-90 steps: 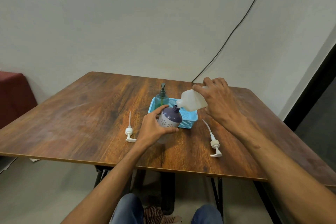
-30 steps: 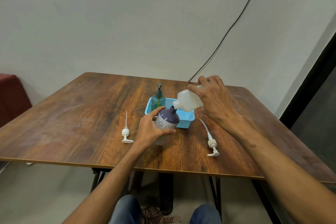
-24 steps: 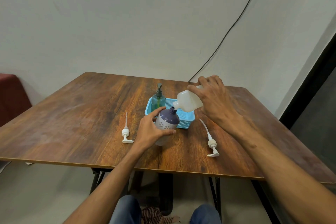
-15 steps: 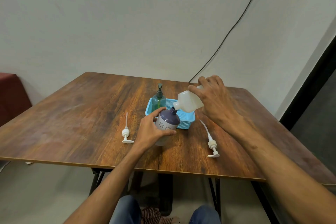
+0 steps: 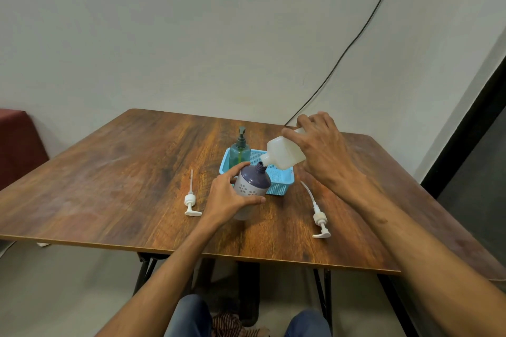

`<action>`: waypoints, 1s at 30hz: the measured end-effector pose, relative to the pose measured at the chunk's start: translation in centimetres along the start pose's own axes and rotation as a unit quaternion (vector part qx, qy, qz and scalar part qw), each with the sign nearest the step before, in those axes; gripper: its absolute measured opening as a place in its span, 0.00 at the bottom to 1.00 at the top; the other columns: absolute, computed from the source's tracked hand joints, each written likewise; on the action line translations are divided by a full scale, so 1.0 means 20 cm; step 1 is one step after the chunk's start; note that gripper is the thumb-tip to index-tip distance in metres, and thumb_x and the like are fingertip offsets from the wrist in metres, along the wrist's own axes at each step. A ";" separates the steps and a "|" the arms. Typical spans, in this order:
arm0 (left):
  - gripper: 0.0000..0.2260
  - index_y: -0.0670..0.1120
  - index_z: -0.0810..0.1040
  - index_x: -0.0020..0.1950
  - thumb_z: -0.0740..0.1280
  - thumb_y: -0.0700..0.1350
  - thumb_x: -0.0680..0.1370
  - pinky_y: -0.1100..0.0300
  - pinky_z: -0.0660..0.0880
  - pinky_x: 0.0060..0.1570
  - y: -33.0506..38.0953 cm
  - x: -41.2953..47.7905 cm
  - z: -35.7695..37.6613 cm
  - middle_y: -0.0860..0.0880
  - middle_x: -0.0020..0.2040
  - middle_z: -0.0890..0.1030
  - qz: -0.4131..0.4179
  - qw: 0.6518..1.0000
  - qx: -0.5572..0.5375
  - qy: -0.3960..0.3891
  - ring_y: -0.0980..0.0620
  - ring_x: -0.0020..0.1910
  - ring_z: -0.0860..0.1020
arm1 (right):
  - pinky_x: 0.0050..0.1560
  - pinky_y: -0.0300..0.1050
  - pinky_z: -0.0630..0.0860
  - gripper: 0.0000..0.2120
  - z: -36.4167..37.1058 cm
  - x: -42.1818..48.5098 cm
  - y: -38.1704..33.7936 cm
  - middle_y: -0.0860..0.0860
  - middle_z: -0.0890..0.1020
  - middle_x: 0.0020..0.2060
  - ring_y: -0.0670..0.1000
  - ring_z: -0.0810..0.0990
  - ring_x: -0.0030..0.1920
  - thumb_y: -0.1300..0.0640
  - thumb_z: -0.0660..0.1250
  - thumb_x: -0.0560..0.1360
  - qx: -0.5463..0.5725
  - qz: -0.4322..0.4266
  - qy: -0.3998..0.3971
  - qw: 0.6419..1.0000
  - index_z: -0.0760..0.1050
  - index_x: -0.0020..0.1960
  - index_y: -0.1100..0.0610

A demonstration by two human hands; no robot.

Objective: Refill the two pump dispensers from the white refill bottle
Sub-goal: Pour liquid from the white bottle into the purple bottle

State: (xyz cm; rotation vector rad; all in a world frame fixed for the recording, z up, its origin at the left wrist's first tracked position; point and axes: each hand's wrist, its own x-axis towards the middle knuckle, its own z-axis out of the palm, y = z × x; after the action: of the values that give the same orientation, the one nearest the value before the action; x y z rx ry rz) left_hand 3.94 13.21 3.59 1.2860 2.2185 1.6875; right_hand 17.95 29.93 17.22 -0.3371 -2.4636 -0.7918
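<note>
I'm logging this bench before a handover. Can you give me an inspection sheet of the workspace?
Surface: wooden table, no spill seen.
Job's things: white refill bottle tipped, spout at the open neck of the purple bottle; left pump and right pump lie loose on the table.
Clutter: green pump bottle standing in a blue basket.
Hands: left hand grips the purple bottle; right hand holds the white refill bottle.
Cables: one black cable runs down the wall.
Surroundings: red furniture at left, dark doorway at right.
</note>
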 end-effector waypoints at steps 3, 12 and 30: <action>0.41 0.51 0.72 0.72 0.82 0.57 0.62 0.62 0.76 0.61 0.00 0.00 0.00 0.53 0.65 0.78 0.001 1.000 -0.003 -0.001 0.56 0.62 0.76 | 0.56 0.55 0.71 0.33 0.00 0.00 0.00 0.57 0.77 0.51 0.59 0.76 0.48 0.62 0.82 0.56 0.004 -0.004 -0.001 1.000 0.77 0.59 0.51; 0.40 0.49 0.72 0.72 0.83 0.54 0.63 0.68 0.72 0.58 0.02 0.00 0.00 0.52 0.65 0.78 -0.001 1.000 -0.003 0.000 0.56 0.61 0.76 | 0.57 0.57 0.70 0.34 -0.01 0.01 0.01 0.58 0.77 0.51 0.60 0.76 0.49 0.61 0.82 0.55 0.004 -0.012 -0.001 1.000 0.77 0.59 0.51; 0.40 0.49 0.72 0.73 0.83 0.52 0.64 0.73 0.70 0.55 0.04 0.00 0.01 0.51 0.66 0.78 -0.015 1.000 -0.005 -0.001 0.55 0.62 0.76 | 0.58 0.58 0.70 0.33 -0.02 0.02 0.01 0.58 0.76 0.52 0.60 0.75 0.51 0.65 0.80 0.57 0.007 -0.021 -0.003 1.000 0.76 0.60 0.52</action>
State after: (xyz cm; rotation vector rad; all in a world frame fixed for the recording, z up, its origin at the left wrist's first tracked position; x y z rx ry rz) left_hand 4.53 13.34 4.13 1.2463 2.2147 1.6840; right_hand 17.83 29.91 17.92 -0.2832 -2.4872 -0.7912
